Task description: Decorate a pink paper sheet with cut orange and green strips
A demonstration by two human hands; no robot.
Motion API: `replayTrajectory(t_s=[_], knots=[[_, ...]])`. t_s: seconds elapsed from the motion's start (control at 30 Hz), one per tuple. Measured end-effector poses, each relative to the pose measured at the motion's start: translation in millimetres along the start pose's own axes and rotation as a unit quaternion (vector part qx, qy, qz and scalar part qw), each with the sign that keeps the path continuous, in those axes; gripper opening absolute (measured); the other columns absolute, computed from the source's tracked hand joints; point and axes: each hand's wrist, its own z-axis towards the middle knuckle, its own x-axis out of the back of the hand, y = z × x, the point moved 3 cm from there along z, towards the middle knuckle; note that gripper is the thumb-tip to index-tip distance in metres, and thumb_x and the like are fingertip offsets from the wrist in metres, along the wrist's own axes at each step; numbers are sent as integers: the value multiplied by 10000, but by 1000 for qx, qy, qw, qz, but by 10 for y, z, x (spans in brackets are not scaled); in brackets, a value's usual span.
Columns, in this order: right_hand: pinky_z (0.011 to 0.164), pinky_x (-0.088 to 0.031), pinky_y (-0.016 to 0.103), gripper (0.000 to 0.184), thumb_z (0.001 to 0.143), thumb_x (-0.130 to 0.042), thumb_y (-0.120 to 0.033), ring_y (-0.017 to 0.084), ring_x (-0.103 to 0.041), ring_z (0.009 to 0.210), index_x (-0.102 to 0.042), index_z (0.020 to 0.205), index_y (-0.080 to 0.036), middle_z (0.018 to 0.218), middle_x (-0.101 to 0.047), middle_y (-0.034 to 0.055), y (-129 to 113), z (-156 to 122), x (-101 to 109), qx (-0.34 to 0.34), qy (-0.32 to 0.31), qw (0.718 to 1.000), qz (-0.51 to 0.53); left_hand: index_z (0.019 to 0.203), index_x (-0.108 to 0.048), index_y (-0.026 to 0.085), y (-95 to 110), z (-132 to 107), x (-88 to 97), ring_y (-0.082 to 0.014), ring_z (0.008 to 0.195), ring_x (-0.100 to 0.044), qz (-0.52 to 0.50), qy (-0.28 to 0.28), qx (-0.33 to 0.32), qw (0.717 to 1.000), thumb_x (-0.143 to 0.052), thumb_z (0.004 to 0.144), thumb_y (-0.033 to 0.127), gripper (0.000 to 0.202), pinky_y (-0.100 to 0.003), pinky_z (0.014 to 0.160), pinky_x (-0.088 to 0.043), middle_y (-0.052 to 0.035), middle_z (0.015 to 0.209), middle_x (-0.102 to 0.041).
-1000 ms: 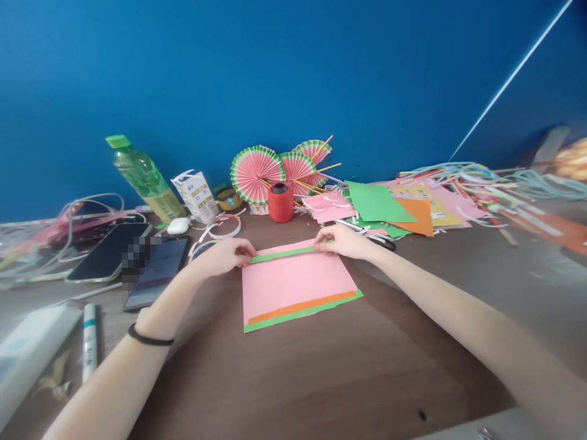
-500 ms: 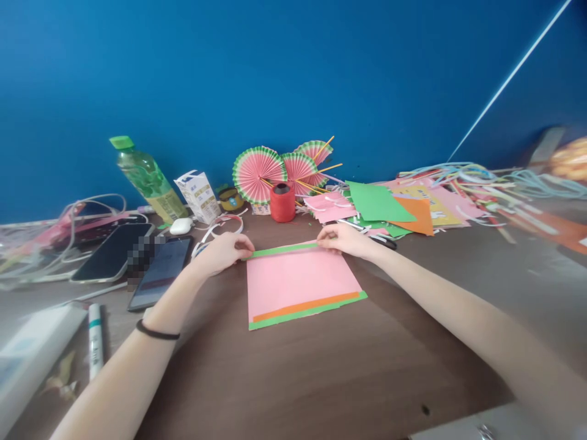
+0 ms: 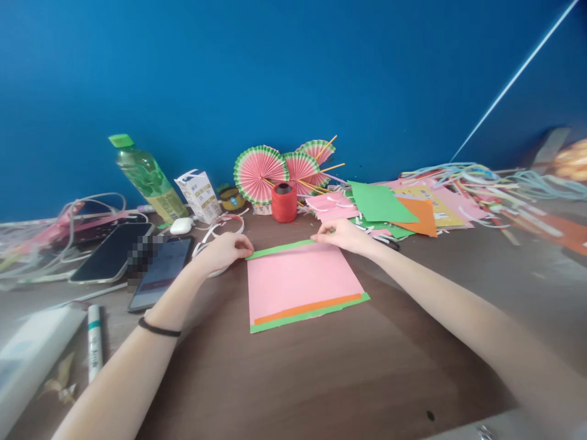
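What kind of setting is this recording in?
Most likely a home or hobby craft desk against a blue wall. Finished paper fans, a spool of red string and a heap of coloured paper sheets crowd the wooden table, while both hands work on a pink sheet.

Only 1 camera, worn on the person's head, looks forward and down across the brown table [image 3: 321, 379] toward the blue wall [image 3: 293, 73], both forearms reaching away from it, close below.
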Motion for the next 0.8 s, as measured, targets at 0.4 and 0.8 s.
replayTrajectory(t_s=[0.4, 0.8], knots=[[428, -359, 197, 285, 683, -582, -435, 83, -499, 394, -513, 620, -166, 500, -505, -34, 121, 33, -81, -17, -68, 998, -6, 703, -597, 195, 48, -22, -6, -174, 678, -588, 57, -10, 19, 998, -506, 667, 357, 189, -255, 645, -407, 0, 728, -661], [401, -355, 189, 287, 677, -584, -442, 81, -499, 389, -529, 621, -166, 516, -533, -21, 141, 65, -108, -37, -64, 997, -28, 688, -587, 194, 29, -14, -22, -186, 683, -599, 72, -3, 42, 996, -505, 659, 328, 159, -266, 634, -417, -10, 721, -663]])
